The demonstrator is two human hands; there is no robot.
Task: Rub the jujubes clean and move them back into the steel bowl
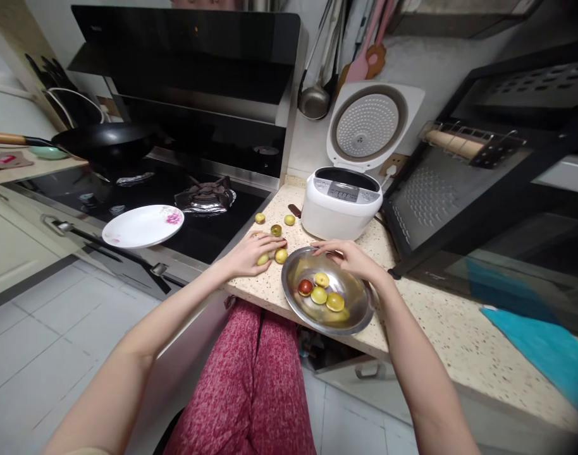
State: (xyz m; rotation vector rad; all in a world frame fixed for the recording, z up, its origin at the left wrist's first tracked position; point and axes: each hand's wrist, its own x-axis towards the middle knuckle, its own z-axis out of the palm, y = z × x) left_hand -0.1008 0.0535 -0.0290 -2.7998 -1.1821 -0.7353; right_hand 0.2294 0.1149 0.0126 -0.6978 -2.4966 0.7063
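Note:
My left hand lies over a cluster of yellow-green jujubes on the counter, fingers stretched out. One jujube shows beneath its fingers, and another jujube sits just beyond them. My right hand grips the far rim of a shallow metal bowl, which tilts toward me close to the counter edge. Something reddish-brown shows under that hand, partly hidden. Inside the bowl are a red jujube and several yellow-green ones. Farther back on the counter rest more loose jujubes.
Behind the bowl stands a white rice cooker, lid raised. A flowered plate sits at the front of the black stove; a wok is on the far burner. On the right are a black rack and a blue cloth.

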